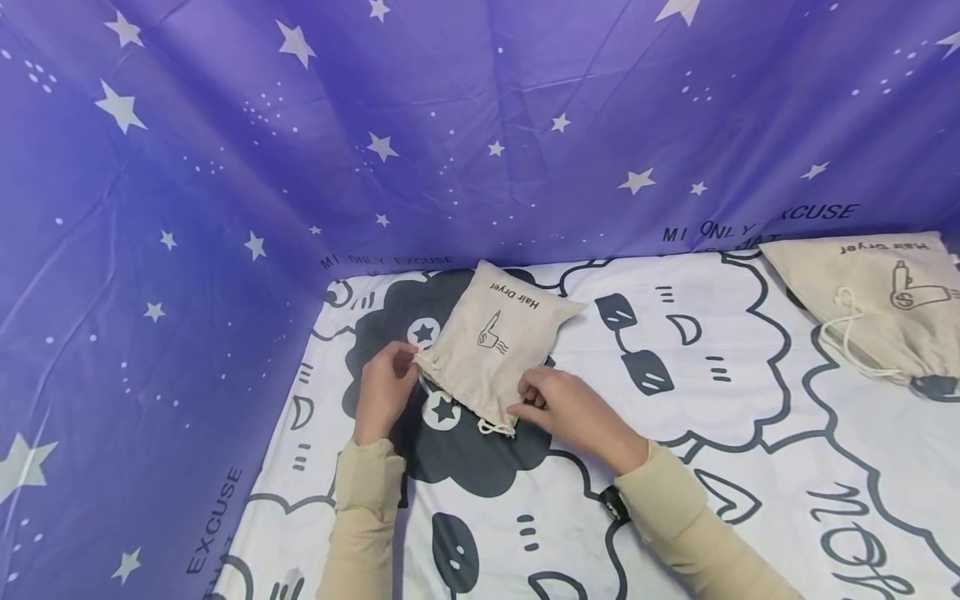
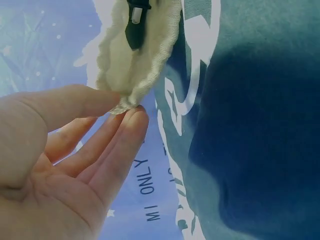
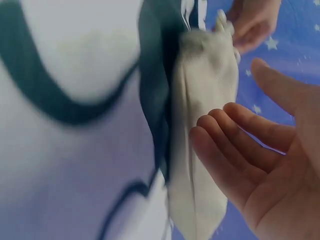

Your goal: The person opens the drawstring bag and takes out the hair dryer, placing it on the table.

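Observation:
A beige drawstring bag [image 1: 498, 333] printed "Hair Dryer" with a small dryer drawing lies on the patterned sheet, its mouth toward the person. My left hand [image 1: 386, 387] pinches the left corner of the mouth between thumb and fingers. In the left wrist view the mouth gapes, and a dark object [image 2: 136, 22] with a pale piece on it shows inside; the rest of it is hidden by the cloth. At the bag's right side is my right hand [image 1: 566, 408]. Its fingers [image 3: 222, 132] are loosely bent, fingertips right at the cloth, thumb apart. White cord loops [image 1: 495, 428] hang from the mouth.
A second "Hair Dryer" bag [image 1: 870, 300] lies at the far right, a dark piece [image 1: 933, 386] poking from its mouth. Purple starry curtains [image 1: 450, 183] stand behind and on the left. The black-and-white sheet [image 1: 720, 350] spreads beneath everything.

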The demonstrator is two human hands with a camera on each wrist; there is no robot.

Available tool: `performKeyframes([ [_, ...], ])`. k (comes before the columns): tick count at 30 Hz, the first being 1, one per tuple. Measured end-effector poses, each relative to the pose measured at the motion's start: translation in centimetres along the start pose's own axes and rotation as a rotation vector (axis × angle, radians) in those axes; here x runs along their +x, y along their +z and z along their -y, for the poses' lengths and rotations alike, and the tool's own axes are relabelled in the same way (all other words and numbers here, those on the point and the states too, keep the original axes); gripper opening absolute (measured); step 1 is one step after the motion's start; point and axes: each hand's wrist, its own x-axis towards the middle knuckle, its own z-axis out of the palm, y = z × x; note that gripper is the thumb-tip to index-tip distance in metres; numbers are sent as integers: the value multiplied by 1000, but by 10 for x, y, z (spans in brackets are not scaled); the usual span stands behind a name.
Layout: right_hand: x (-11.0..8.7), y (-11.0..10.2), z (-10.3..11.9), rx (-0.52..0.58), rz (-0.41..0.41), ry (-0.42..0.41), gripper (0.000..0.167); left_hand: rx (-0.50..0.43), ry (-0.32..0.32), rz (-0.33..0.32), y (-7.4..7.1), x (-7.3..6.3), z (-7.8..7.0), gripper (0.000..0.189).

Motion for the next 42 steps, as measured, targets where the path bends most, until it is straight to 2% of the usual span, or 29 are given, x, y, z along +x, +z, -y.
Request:
performKeyframes([
  [5, 9, -22, -14, -1, -54, 38, 18, -9, 6, -29, -5, -9, 0, 18],
  [8, 13, -35, -23, -18, -81, 65, 17, -1, 1, -26, -5, -14, 0, 16],
  [14, 20, -58, -38, -24, -87, 117, 24, 31, -4, 45, -1, -26, -2, 9],
  [18, 23, -67, -47, -37, -99, 156, 30, 49, 8, 114, 2, -34, -5, 7],
  [22, 28, -67, -57, -45, -103, 175, 36, 46, 19, 190, 7, -40, -9, 10],
  [26, 32, -63, -65, -43, -113, 180, 43, 38, 38, 220, 14, -45, -12, 18],
  [32, 37, -57, -77, -43, -122, 182, 51, 44, 58, 214, 22, -49, -14, 22],
  [39, 46, -50, -83, -54, -130, 194, 42, 80, 96, 175, 28, -48, -16, 17],
  [42, 51, -48, -85, -44, -160, 198, 37, 106, 102, 148, 30, -49, -17, 19],
])
